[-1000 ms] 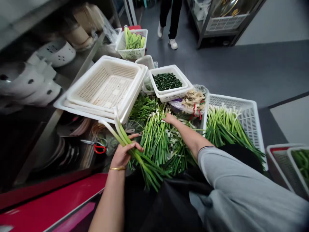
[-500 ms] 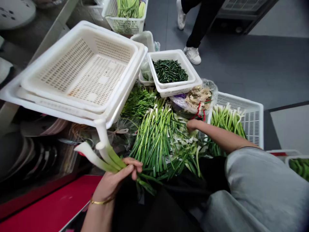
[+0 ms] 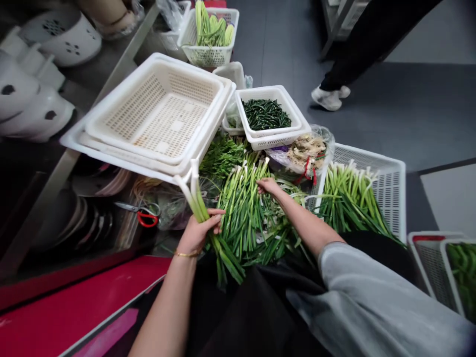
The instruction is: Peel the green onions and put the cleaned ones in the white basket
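In my left hand (image 3: 201,228) is a small bunch of scallions (image 3: 196,196), white ends up, green leaves hanging down below the palm. Its fingers are closed around the stalks. My right hand (image 3: 267,186) is at the upper right of a large scallion pile (image 3: 241,213), its fingers pinched at the stems there; the exact grip is partly hidden. Loose leaves and pale trimmings (image 3: 282,218) lie beneath my right forearm. To the right, more scallions (image 3: 345,193) fill a white basket (image 3: 390,193), white ends pointing away from me.
Nested white baskets (image 3: 159,119) stand at the left, above red-handled scissors (image 3: 148,219). Behind the pile are a basket of dark green chilies (image 3: 266,114) and a bag of rooty stalks (image 3: 307,148). Leafy greens (image 3: 223,156) lie between. A person's shoe (image 3: 327,98) is on the floor behind.
My right hand has moved left from the trimmings to the scallion pile. My left hand still holds its bunch, now nearer the pile. The view has shifted, and the person behind has stepped right.
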Available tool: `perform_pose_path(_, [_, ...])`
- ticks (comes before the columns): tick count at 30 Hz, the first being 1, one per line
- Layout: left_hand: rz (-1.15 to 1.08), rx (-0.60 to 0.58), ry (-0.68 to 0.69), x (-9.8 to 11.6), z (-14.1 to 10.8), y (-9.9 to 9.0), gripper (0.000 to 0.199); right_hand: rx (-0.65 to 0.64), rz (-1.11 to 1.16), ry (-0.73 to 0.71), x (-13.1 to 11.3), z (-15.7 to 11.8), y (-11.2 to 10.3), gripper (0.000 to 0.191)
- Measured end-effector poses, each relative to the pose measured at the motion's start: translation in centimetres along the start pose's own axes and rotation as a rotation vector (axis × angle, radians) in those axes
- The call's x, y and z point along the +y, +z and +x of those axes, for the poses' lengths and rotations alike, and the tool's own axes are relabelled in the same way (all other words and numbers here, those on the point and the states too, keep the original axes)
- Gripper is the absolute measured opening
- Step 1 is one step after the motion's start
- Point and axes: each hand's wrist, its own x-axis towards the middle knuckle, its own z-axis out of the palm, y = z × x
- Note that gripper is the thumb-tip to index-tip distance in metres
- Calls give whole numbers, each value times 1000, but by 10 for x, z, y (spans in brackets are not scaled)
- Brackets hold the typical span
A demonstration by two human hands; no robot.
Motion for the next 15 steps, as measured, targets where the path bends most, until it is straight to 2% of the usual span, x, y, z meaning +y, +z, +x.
perform_pose_path(4, [105,1,38,-12,-2,24,31,-50,263,-243,-25,-70,-24,25])
perform_pose_path(6, [148,-20,62,-19,-3,41,34,-83,418,-385,-37,-104,-24,29])
perform_pose_path(9, [176,51,130,-29,-8,62,41,-149,497,-519,-47,-147,-17,36])
perform_pose_path(12, [161,77,173,-35,-15,74,41,-224,528,-567,-49,-177,-9,39])
perform_pose_path(15, [281,121,196,-36,-24,82,31,-144,480,-491,-46,-195,-8,37])
